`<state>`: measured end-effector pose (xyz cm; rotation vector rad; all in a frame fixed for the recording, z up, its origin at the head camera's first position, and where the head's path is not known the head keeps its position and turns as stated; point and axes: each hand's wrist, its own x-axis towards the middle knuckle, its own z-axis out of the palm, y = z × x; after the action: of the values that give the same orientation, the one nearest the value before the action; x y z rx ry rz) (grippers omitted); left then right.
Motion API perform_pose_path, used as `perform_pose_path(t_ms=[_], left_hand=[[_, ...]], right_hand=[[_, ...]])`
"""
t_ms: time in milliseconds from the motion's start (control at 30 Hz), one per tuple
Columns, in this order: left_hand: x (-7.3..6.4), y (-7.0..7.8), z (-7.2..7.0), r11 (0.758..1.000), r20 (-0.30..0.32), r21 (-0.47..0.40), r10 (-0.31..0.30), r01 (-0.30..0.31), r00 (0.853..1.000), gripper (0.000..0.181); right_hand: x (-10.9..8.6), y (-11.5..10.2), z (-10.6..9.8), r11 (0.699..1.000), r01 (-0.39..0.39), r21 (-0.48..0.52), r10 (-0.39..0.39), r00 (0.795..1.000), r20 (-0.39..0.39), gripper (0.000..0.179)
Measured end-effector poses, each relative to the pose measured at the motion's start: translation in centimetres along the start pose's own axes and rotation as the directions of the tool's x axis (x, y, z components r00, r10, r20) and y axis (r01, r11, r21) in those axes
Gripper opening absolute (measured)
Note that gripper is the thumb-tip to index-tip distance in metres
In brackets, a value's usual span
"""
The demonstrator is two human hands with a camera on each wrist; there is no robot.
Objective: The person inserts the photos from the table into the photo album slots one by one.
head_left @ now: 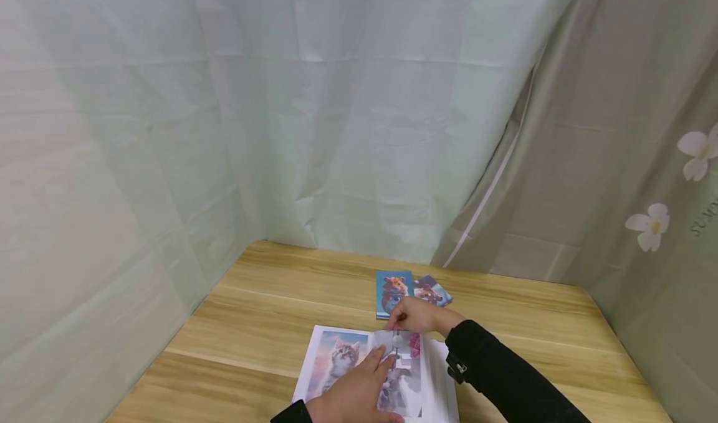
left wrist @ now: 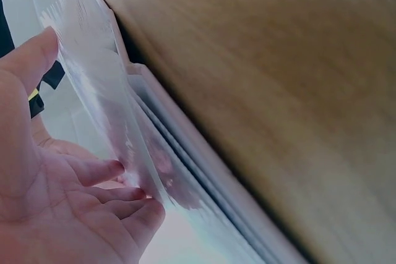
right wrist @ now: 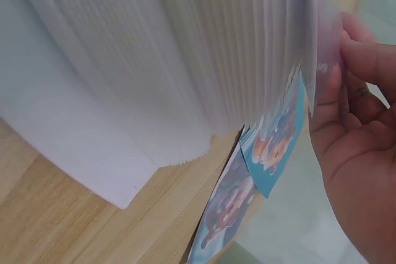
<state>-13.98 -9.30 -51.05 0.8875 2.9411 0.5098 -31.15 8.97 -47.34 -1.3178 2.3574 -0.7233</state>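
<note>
An open photo album (head_left: 305,364) lies at the table's front edge, with a kitten picture (head_left: 342,357) in its left page. On the right page a second picture (head_left: 408,382), greyish with a pink flower, sits under a clear sleeve (right wrist: 323,35). My left hand (head_left: 359,385) rests across this page, fingers extended and touching it. At the page's top edge my right hand (head_left: 419,315) pinches the sleeve between thumb and fingers. Whether a picture's edge is also in that pinch, I cannot tell. A thick stack of pages (right wrist: 185,47) shows beneath in the right wrist view.
Just behind the album lie a blue picture card (head_left: 392,286) with an animal on it and a darker card (head_left: 432,290) beside it. The wooden table (head_left: 280,286) is bordered by pale curtains (head_left: 359,130) at the back and sides.
</note>
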Motion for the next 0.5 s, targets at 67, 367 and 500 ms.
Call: perform_pose_path(t_ms=[67, 367, 500], left_hand=[[-0.02, 0.01, 0.01, 1.0, -0.002, 0.002, 0.001, -0.001, 1.0, 0.098], [-0.1, -0.05, -0.12, 1.0, 0.002, -0.023, 0.01, -0.01, 1.0, 0.097], [-0.16, 0.0, -0.25, 1.0, -0.006, -0.016, 0.016, -0.016, 1.0, 0.097]], right_hand=[[-0.05, 0.0, 0.05, 1.0, -0.008, 0.012, 0.008, 1.0, -0.002, 0.017], [-0.3, -0.42, 0.03, 0.994, -0.065, 0.088, 0.065, 0.998, 0.003, 0.017], [-0.35, -0.54, -0.06, 0.99, -0.072, 0.12, 0.072, 0.997, 0.008, 0.018]])
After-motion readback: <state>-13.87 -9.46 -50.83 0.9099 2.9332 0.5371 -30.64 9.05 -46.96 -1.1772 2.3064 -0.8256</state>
